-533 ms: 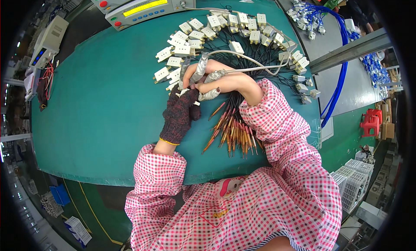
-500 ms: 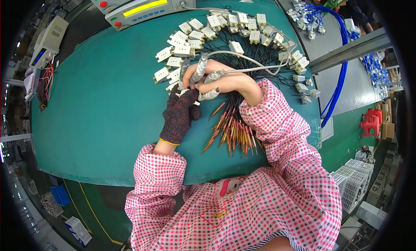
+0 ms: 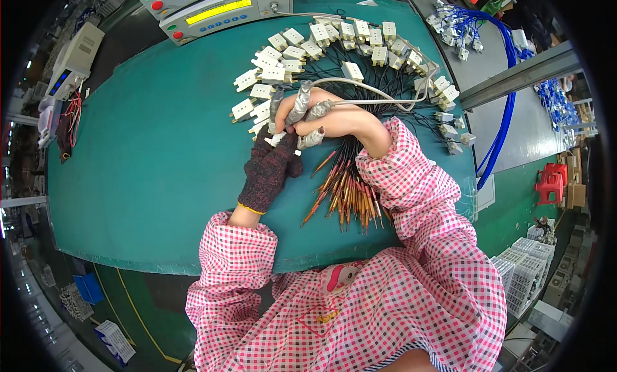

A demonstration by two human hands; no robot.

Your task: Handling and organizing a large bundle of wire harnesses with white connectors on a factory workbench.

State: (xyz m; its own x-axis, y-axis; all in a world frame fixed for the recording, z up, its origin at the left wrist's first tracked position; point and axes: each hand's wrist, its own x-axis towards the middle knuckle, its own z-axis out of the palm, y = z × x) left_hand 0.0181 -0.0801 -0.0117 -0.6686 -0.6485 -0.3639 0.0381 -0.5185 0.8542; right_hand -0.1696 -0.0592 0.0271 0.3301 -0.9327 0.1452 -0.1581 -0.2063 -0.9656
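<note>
My left hand [image 3: 268, 171], in a dark knitted glove with a yellow hem, is closed on a small white plug [image 3: 276, 139] that shows only in part at its fingertips. My bare right hand [image 3: 337, 119] comes in from the right, its fingers wrapped round test probes [image 3: 299, 102] bound in silvery tape. The probe ends meet the gloved fingertips; whether they touch the plug is hidden. Beyond both hands, many white block-shaped plugs [image 3: 273, 75] lie in an arc with black wires. These wires run under my right wrist to a fanned bundle of brown-copper tips [image 3: 347, 198].
Two stacked test instruments [image 3: 225, 15] with yellow displays stand at the back of the green table [image 3: 148, 160]. A grey cable [image 3: 385, 102] loops from them to the probes. At the left edge sits a beige meter [image 3: 76, 57]. Blue cables [image 3: 500, 137] hang off the grey bench at right.
Both hands stay together in nearly the same spot. Slightly more of the white plug shows at the gloved fingertips, and the whole view has shifted a little.
</note>
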